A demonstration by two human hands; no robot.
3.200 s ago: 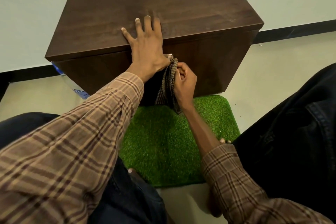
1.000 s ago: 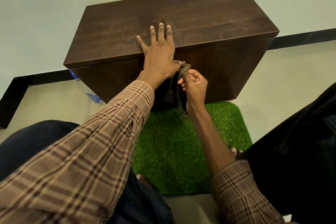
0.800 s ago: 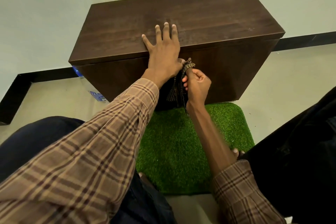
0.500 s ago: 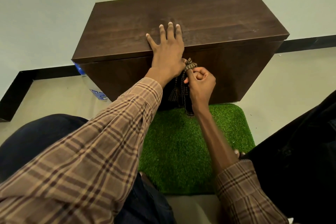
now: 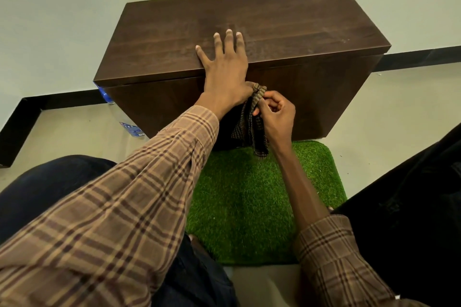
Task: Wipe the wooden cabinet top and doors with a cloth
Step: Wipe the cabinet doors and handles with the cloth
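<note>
A dark brown wooden cabinet (image 5: 287, 20) stands against a pale wall. My left hand (image 5: 225, 67) lies flat on the front edge of its top, fingers straight and spread. My right hand (image 5: 275, 117) grips a bunched brown checked cloth (image 5: 249, 122) against the cabinet's front door, just below the top edge and beside my left wrist. The cloth's loose end hangs down toward the floor mat. The front behind my arms is hidden.
A green artificial-grass mat (image 5: 249, 194) lies on the floor in front of the cabinet. A plastic bottle with a blue cap (image 5: 119, 112) stands at the cabinet's left side. My dark trouser legs (image 5: 411, 194) flank the mat. Black skirting (image 5: 421, 56) runs along the wall.
My left hand stays flat on the top. My right hand with the cloth has kept to the upper front door, shifting only slightly; the view has drifted a little.
</note>
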